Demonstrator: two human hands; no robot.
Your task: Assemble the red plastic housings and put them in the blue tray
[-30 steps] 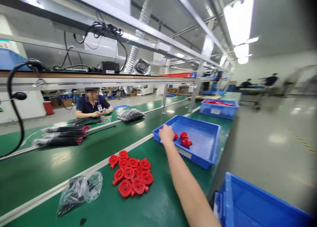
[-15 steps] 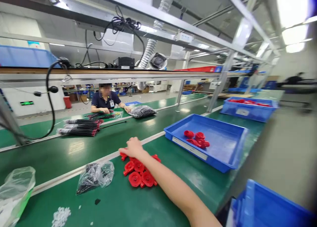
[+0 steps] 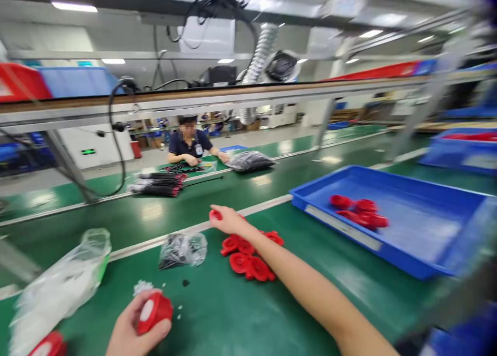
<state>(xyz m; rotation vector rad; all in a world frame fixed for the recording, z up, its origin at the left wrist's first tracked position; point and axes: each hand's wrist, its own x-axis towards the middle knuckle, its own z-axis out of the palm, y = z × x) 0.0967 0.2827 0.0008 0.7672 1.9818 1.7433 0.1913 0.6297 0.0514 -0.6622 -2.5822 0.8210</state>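
My right hand [image 3: 229,220] reaches out over a pile of red round plastic parts [image 3: 248,255] on the green belt and pinches one red part [image 3: 215,214] at its fingertips. My left hand [image 3: 134,331] is low at the front, closed round a red cap-like part [image 3: 154,310] with a white face. A blue tray [image 3: 404,257] to the right holds a few of the same red parts [image 3: 359,212]. A small heap of white bits [image 3: 143,287] lies beside my left hand.
A clear bag of dark parts [image 3: 182,250] lies left of the pile, and a large clear bag [image 3: 64,288] lies at far left. Another red piece [image 3: 48,345] shows at the bottom left. A person [image 3: 190,146] sits across the belt beside black bundles [image 3: 159,184].
The view has swung left. My right hand left the blue tray, came back to the red pile and lifted one part. My left hand with its red part has come into view.
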